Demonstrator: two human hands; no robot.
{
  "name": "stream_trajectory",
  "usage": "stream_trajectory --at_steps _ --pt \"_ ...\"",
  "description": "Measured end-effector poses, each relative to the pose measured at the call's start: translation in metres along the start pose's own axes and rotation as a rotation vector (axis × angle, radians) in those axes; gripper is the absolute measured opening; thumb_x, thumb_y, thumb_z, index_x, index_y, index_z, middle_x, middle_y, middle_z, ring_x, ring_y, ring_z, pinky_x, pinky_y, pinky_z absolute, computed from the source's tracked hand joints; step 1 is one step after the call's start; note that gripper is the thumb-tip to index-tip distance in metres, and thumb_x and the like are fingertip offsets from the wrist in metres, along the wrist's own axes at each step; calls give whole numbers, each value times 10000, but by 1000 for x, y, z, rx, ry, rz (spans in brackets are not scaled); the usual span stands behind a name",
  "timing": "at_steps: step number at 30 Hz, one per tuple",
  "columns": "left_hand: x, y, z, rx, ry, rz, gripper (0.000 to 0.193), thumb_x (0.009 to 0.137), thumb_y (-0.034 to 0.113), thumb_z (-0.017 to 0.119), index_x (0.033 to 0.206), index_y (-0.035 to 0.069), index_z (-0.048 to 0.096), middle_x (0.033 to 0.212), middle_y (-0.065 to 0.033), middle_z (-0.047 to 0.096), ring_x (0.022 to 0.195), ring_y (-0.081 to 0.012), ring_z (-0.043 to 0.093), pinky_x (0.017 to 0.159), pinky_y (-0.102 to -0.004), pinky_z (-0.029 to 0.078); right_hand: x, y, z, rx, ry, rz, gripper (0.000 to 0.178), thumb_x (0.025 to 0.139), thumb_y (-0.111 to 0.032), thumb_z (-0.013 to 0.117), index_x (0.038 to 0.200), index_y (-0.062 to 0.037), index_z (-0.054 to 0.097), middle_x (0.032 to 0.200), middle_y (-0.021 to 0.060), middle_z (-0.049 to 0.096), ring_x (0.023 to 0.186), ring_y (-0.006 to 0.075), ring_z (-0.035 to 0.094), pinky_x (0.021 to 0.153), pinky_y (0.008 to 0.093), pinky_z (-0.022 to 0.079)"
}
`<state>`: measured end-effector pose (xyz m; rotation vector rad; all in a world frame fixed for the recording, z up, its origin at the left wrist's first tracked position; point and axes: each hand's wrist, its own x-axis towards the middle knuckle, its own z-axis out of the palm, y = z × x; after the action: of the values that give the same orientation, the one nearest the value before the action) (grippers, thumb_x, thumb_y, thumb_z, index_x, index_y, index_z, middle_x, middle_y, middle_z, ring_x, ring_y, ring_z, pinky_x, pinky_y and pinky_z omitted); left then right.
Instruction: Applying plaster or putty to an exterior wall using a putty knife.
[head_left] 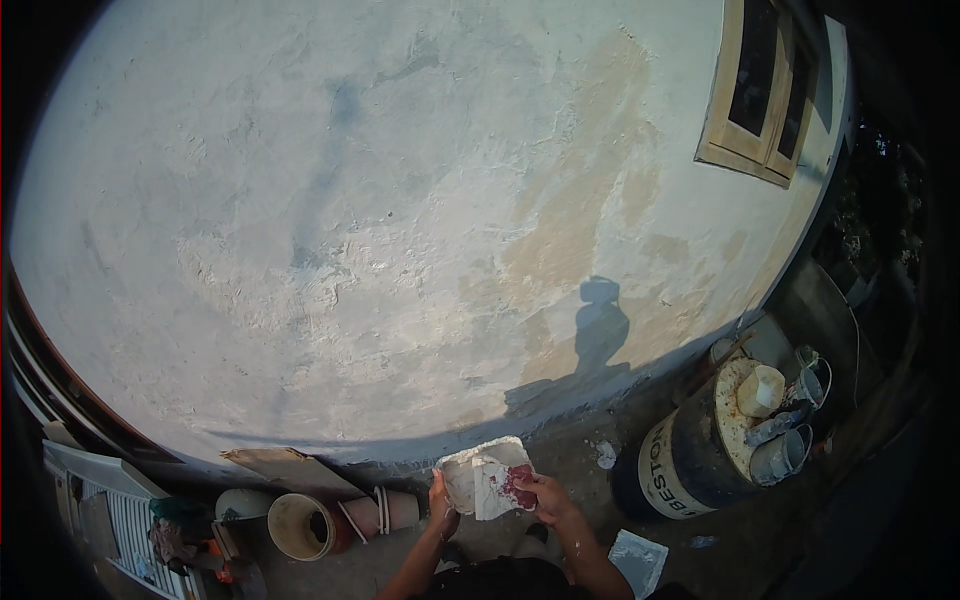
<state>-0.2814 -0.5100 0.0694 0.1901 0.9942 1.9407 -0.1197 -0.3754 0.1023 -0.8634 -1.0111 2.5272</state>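
Observation:
In my left hand, the fingers are closed on the left edge of a shallow white tray coated with putty. My right hand grips a wide putty knife by its reddish, putty-smeared handle part. The knife's white-coated blade lies across the right side of the tray, partly hiding its inside. Whether the blade touches the tray's bottom I cannot tell. Both hands are low in front of me, near the foot of a patchily plastered wall.
At right stands a dark drum with a pale band, cans and a plastic container on top. A white-smeared panel lies on the ground. Left are a bucket, pinkish pots and a slatted white panel. A wooden window is upper right.

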Motion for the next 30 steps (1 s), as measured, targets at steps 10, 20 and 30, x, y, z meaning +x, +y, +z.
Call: stream_trajectory --at_steps 10,20,30 --pt "-1 -25 2 -50 8 -21 661 979 551 240 1296 9 447 1245 -139 551 1131 -246 557 984 -395 425 -14 -48 1 112 15 -138 273 875 -38 601 1133 40 556 1056 109 629 940 186 631 833 306 505" --pt "4 -24 19 -49 -9 -49 663 970 563 257 1272 9 460 1221 -133 561 1099 -251 576 942 -389 464 14 -376 118 -487 271 -1325 176 862 8 565 1028 54 600 960 89 661 831 112 616 742 255 490" --pt "3 -20 7 -75 37 -73 614 985 533 252 1276 37 466 1252 -113 547 1135 -259 550 974 -404 431 95 -425 217 -1865 648 -1933 126 777 23 559 900 -3 572 932 119 578 917 281 574 699 376 550"
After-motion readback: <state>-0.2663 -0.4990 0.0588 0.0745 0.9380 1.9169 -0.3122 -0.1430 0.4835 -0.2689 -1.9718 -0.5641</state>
